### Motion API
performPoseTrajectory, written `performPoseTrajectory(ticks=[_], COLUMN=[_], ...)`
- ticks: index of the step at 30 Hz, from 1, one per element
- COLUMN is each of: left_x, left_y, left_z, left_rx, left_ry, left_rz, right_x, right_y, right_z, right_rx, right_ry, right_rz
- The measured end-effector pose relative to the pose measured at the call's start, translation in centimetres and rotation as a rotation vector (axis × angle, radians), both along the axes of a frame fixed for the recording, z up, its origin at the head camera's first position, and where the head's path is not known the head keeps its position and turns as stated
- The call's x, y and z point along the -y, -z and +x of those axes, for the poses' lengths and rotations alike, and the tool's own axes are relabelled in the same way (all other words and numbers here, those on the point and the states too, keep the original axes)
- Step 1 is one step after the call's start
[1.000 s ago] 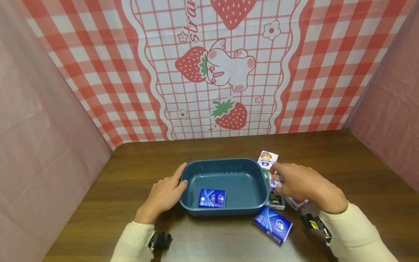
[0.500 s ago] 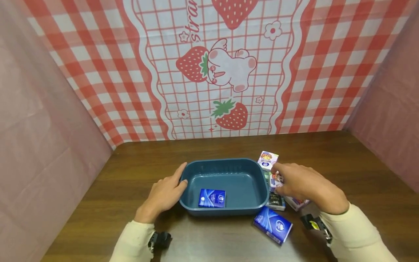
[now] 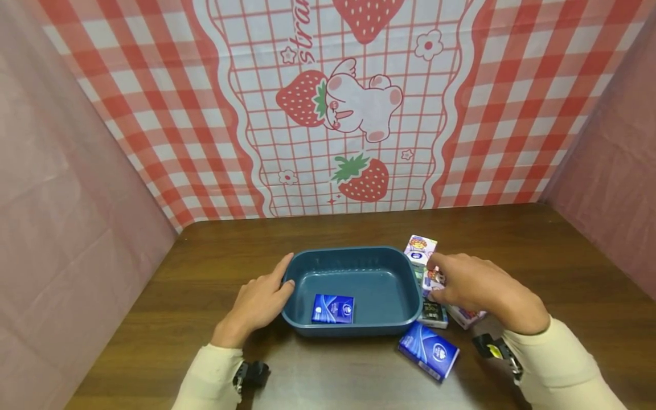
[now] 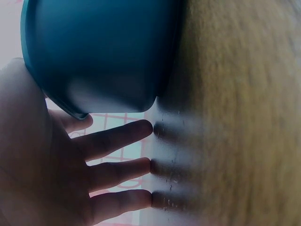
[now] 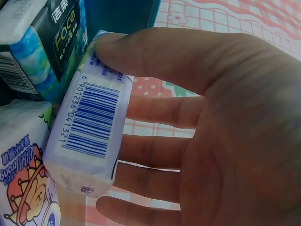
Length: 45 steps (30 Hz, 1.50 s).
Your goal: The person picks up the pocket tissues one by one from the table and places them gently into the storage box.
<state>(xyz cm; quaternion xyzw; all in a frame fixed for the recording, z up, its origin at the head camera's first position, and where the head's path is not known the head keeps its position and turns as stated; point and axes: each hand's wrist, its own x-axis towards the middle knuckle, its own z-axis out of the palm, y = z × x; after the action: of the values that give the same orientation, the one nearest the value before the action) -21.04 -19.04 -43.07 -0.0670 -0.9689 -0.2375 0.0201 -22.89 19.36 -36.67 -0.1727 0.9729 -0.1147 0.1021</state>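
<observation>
A dark teal plastic basin (image 3: 381, 299) stands mid-table, with one blue tissue pack (image 3: 333, 309) lying flat inside. At its left end my left hand (image 3: 258, 302) touches the rim. The left wrist view shows that hand's fingers (image 4: 120, 139) extended beside the basin wall, tips at the tabletop. Right of the basin, my right hand (image 3: 474, 287) pinches a white and lilac tissue pack (image 5: 89, 127) between thumb and fingers. Its barcode side faces the right wrist camera. This pack tilts against a dark Face tissue pack (image 5: 59, 42) and a cartoon-printed tissue pack (image 5: 26, 165).
Another cartoon-printed pack (image 3: 420, 249) lies by the basin's back right corner. A second blue tissue pack (image 3: 429, 351) sits in front of the basin's right corner. Behind the wooden table (image 3: 230, 239) hangs a strawberry-patterned cloth (image 3: 359, 102); pink cloth (image 3: 77, 199) covers the sides.
Almost nothing differs. Both hands keep their places at the basin and the lilac pack; the whole view has shifted very slightly.
</observation>
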Motion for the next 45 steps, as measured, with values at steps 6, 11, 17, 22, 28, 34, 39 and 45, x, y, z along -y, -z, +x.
performPoseTrajectory(ticks=[6,11,17,22,28,34,39,45], left_x=[0.12,0.11,0.02,-0.03,-0.04,-0.08,-0.08,-0.05], left_y=[-0.02,-0.08,-0.08,-0.04,-0.10,-0.23,-0.28,-0.22], left_z=[0.08,0.04,-0.05,-0.05,0.00,0.02,0.06,0.11], left_rx=[0.002,-0.001,-0.004,-0.007,-0.009,-0.004,-0.009,-0.013], left_ry=[-0.004,-0.002,0.002,0.003,-0.004,-0.006,-0.005,-0.004], left_rz=[-0.004,-0.009,-0.007,-0.011,-0.016,-0.014,-0.020,-0.021], right_x=[-0.02,-0.11,-0.32,-0.42,-0.51,-0.54,-0.53,-0.44], right_y=[-0.02,-0.07,-0.15,-0.20,-0.24,-0.26,-0.31,-0.38], right_z=[0.01,-0.07,-0.11,-0.05,-0.09,-0.12,-0.07,0.01], right_rx=[0.011,0.008,0.001,-0.005,0.006,-0.004,-0.008,-0.007], right_ry=[0.005,0.000,0.001,0.003,-0.004,-0.002,-0.005,-0.005], right_rz=[-0.022,-0.022,-0.022,-0.031,-0.048,-0.041,-0.040,-0.042])
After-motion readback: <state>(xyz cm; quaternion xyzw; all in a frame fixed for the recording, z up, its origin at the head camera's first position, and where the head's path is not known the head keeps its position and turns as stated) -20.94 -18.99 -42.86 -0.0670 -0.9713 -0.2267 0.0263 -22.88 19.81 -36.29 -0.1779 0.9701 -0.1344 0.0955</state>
